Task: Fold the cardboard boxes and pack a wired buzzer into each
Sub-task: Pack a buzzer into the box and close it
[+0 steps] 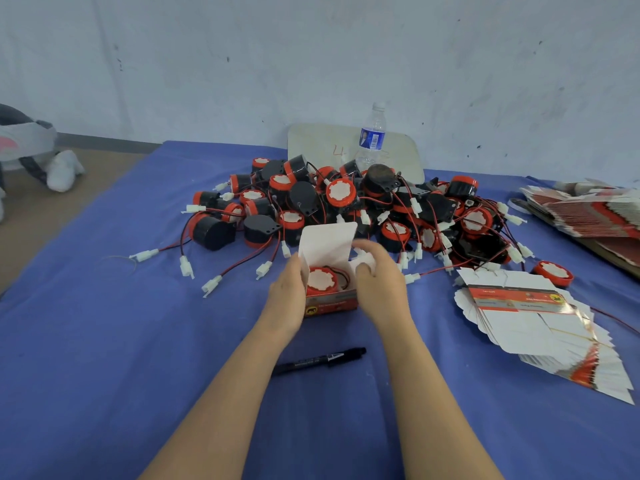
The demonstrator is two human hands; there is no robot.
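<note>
**Buzzer sits in box, lid flap up**

Blue cloth: bare room front and left. One buzzer pile at back, too tangled to count. Two flat-box stacks on the right, near stack and far stack. One bottle. One open box at centre holds one buzzer. One pen lies nearer. Left hand grips the box's left wall. Right hand, blurred, curls on the right flap.
</note>
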